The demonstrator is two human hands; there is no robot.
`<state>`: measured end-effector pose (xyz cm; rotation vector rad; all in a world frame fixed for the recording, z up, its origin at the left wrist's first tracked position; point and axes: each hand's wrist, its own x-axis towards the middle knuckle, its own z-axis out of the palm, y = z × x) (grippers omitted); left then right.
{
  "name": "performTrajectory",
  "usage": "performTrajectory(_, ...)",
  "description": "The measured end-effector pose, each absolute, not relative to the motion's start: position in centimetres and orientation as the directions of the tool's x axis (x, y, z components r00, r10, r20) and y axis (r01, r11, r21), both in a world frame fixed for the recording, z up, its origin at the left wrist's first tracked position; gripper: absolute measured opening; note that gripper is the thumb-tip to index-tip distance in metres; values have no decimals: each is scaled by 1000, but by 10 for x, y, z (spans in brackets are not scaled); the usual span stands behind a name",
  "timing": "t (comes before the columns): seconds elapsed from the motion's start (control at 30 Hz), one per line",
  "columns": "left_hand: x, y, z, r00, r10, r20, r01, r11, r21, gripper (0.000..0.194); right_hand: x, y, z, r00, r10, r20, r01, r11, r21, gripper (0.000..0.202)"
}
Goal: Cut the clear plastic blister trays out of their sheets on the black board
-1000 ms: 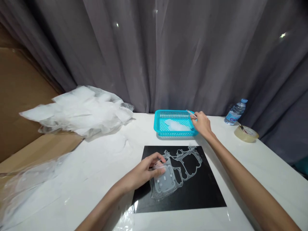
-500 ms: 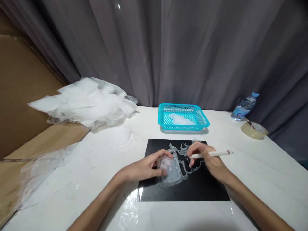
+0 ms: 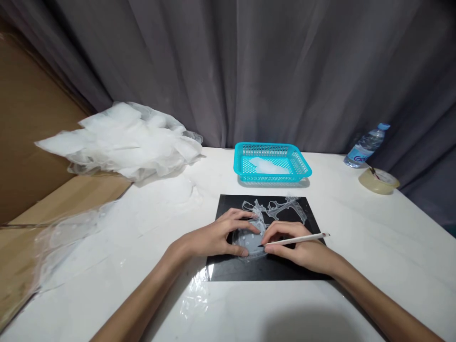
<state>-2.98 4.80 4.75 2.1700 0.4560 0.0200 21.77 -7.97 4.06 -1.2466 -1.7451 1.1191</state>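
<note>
A clear, rounded plastic piece [image 3: 252,240] with small raised bumps lies on a black mat [image 3: 235,271]. Over its left side is my left hand [image 3: 223,237], thumb at the near edge and fingers across the far part, keeping hold of it. My right hand [image 3: 297,247] pinches a slim white pen-like tool [image 3: 306,238]. The tool's dark pointed tip is at the right part of the plastic piece; whether it touches cannot be made out. Behind my fingers, clear cut-out plastic scraps [image 3: 285,207] spread over the mat's far side.
A blue basket [image 3: 272,178] with white material inside stands behind the mat. Translucent white pouches [image 3: 124,142] are heaped at the far left, near cardboard [image 3: 35,118]. At right are a water bottle [image 3: 365,148] and a tape roll [image 3: 379,181].
My right hand has come nearer and left, bringing the tool's tip from the scraps to the plastic piece. My left hand has shifted slightly on the piece. The whole view has tilted a little.
</note>
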Motion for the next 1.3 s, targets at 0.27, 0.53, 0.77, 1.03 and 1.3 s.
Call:
performTrajectory(0.27,-34,48,37,942,321,-95,267,-551,791,34,211,-80,31,-316,945,79,305,180,-935,5)
performTrajectory(0.53,-35,55,50,872,489,31,315,-609,728,23,214,-82,27,-289,957,4,387,121,-914,5)
performTrajectory(0.77,-26,38,53,927,355,120,217,-770,599,26,210,-81,26,-324,946,-15,374,113,-920,7)
performTrajectory(1.03,-37,25,34,930,367,21,204,-564,800,28,210,-82,22,-332,943,-22,366,108,-924,7)
performTrajectory(1.3,-35,27,34,937,350,19,193,-561,805,28,207,-85,25,-342,940,8,380,146,-913,7)
